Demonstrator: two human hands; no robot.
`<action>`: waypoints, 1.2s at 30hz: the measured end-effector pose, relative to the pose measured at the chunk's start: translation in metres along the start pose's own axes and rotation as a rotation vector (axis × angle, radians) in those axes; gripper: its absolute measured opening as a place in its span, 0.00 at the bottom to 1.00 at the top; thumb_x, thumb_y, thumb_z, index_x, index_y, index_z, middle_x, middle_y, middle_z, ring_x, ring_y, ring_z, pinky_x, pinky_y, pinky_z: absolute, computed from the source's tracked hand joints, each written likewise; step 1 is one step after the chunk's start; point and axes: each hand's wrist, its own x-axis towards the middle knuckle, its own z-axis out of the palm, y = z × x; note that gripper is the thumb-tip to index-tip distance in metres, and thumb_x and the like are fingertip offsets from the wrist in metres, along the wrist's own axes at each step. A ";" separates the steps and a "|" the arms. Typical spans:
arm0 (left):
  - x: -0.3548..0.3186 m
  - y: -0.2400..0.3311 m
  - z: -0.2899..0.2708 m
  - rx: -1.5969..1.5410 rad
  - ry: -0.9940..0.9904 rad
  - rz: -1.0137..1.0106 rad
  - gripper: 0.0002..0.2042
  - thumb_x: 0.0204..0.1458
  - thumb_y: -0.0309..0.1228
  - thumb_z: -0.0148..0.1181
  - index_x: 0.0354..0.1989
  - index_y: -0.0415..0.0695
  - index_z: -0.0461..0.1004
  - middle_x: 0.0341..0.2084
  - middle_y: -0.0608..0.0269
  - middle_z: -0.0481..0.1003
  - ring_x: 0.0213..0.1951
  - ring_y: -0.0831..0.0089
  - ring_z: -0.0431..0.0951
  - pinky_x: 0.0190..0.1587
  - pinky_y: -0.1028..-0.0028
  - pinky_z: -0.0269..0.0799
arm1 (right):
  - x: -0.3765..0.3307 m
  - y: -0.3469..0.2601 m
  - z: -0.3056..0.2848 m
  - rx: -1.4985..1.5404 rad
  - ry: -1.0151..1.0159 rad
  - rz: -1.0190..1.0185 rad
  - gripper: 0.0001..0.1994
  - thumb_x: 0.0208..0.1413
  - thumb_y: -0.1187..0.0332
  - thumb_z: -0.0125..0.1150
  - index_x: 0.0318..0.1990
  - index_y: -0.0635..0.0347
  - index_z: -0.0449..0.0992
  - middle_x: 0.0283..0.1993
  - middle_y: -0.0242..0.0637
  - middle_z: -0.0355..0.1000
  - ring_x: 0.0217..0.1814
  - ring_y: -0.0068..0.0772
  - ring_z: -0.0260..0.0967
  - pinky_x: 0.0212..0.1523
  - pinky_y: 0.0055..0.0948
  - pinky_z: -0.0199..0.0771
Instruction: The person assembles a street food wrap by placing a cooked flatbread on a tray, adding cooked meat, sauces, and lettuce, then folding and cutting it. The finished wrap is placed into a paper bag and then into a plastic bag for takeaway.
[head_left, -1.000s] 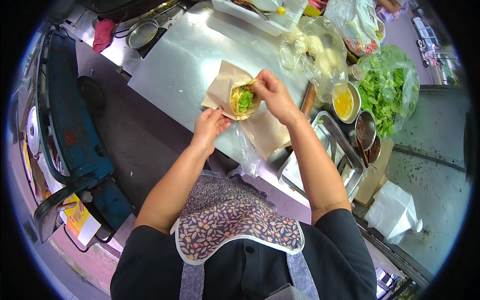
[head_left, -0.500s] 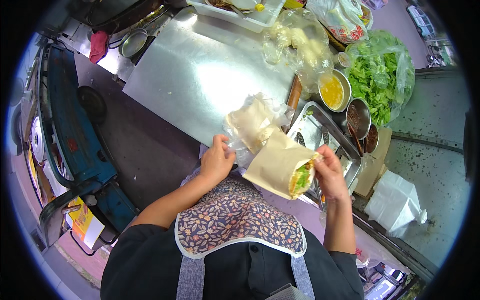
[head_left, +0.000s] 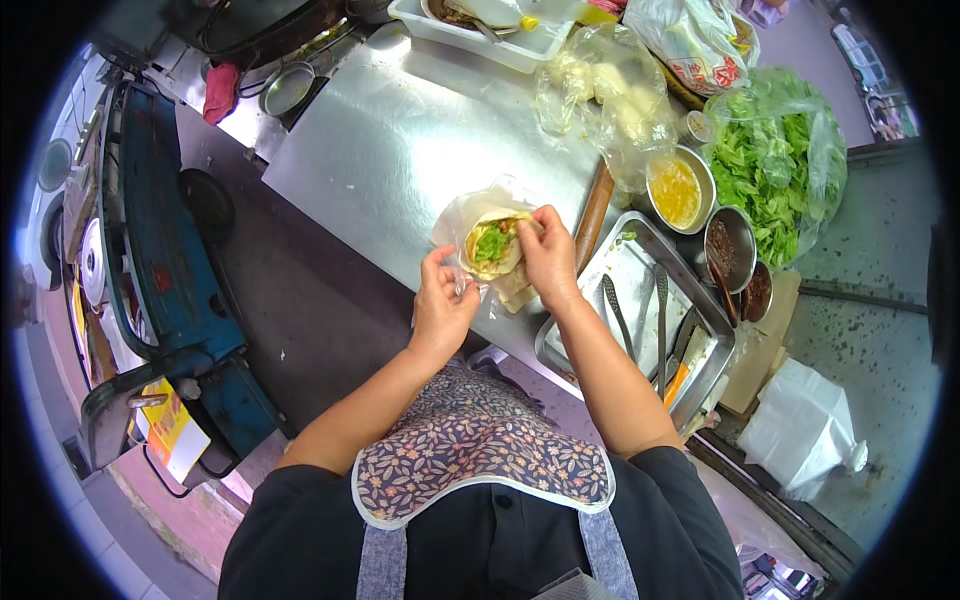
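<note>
In front of me, over the near edge of the steel worktop, is a filled wrap [head_left: 495, 240] with green lettuce showing at its open end and a tan paper sleeve around it. My right hand [head_left: 548, 262] grips it from the right, thumb and fingers at its rim. On its left, my left hand [head_left: 440, 310] pinches the edge of a clear plastic bag [head_left: 452, 222]. The thin film surrounds the wrap's upper and left sides; how far the wrap sits inside it I cannot tell. More tan paper [head_left: 515, 292] hangs below the wrap.
Right of my hands lie a wooden rolling pin [head_left: 594, 215] and a steel tray [head_left: 640, 300] with tongs. Beyond are bowls of yellow egg [head_left: 675, 190] and dark sauce [head_left: 730, 245], and a bag of lettuce [head_left: 770, 160]. A white plastic tub [head_left: 520, 50] stands at the back.
My right hand has carried the wrap left and up to the plastic bag at my left hand. The wrap's filled end now faces up, with film around it.
</note>
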 end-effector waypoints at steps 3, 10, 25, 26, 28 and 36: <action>-0.011 -0.007 0.004 -0.226 0.064 -0.255 0.35 0.58 0.17 0.55 0.72 0.43 0.45 0.45 0.52 0.75 0.42 0.71 0.81 0.41 0.76 0.77 | -0.012 -0.019 -0.008 -0.203 -0.077 -0.032 0.10 0.60 0.66 0.65 0.41 0.62 0.72 0.28 0.42 0.76 0.28 0.31 0.73 0.34 0.32 0.74; -0.034 -0.015 0.011 -0.417 -0.038 -0.409 0.41 0.60 0.16 0.54 0.76 0.47 0.34 0.43 0.54 0.75 0.45 0.67 0.81 0.51 0.67 0.79 | -0.016 -0.031 -0.054 -0.157 -0.094 -0.192 0.13 0.56 0.67 0.70 0.46 0.62 0.78 0.34 0.38 0.80 0.34 0.27 0.77 0.37 0.26 0.77; 0.001 -0.011 0.028 -0.347 -0.157 0.063 0.39 0.63 0.24 0.55 0.76 0.46 0.36 0.54 0.47 0.74 0.50 0.68 0.79 0.53 0.70 0.76 | -0.015 -0.016 -0.068 0.152 -0.408 -0.207 0.04 0.56 0.75 0.56 0.37 0.61 0.68 0.37 0.36 0.76 0.44 0.32 0.75 0.48 0.32 0.74; 0.004 -0.009 0.033 -0.309 -0.145 0.070 0.39 0.64 0.25 0.56 0.76 0.46 0.37 0.54 0.46 0.73 0.50 0.68 0.79 0.54 0.71 0.76 | -0.020 -0.012 -0.067 0.144 -0.389 -0.207 0.03 0.58 0.75 0.54 0.38 0.61 0.68 0.35 0.35 0.76 0.42 0.28 0.75 0.46 0.29 0.74; 0.001 0.002 0.042 -0.263 -0.117 0.106 0.37 0.63 0.25 0.57 0.75 0.46 0.40 0.54 0.48 0.74 0.51 0.69 0.78 0.53 0.72 0.75 | -0.031 -0.010 -0.063 0.181 -0.363 -0.204 0.03 0.61 0.74 0.54 0.38 0.62 0.67 0.34 0.33 0.75 0.39 0.24 0.75 0.44 0.26 0.74; -0.003 -0.003 0.042 -0.250 -0.059 0.086 0.23 0.65 0.24 0.52 0.67 0.42 0.54 0.53 0.49 0.75 0.53 0.66 0.78 0.59 0.69 0.72 | -0.023 -0.019 -0.078 -0.513 -0.046 -0.644 0.28 0.41 0.78 0.60 0.55 0.58 0.71 0.51 0.48 0.67 0.56 0.56 0.64 0.55 0.46 0.71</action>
